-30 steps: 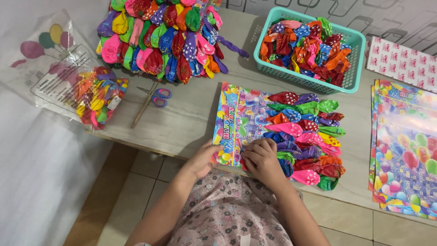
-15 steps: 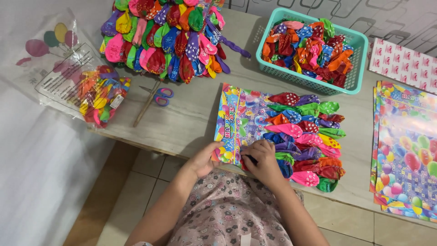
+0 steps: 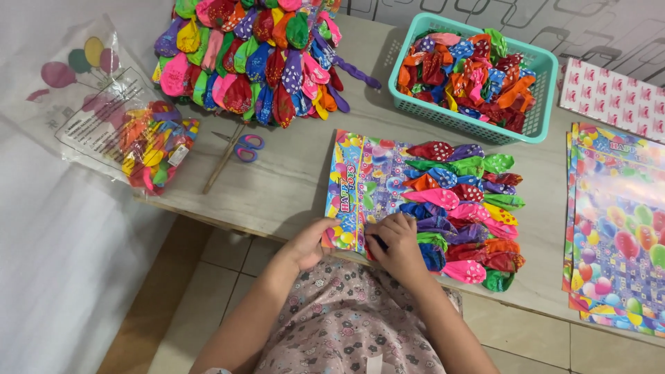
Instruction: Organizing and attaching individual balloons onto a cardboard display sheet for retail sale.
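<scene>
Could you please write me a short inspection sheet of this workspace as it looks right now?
Surface: pale table, its near edge at the person's lap.
Job's things: printed card with rows of flat balloons fixed on it.
Clutter: teal basket of balloons, balloon heap, clear bag of balloons, scissors, card stack.
Grippers: left hand grips the card's near corner; right hand pinches at its near edge.
Cables: nothing seen.
Surroundings: tiled floor, white cloth.

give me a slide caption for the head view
Both hands, left hand and right hand, press at the near edge of a colourful balloon card on the table.
</scene>
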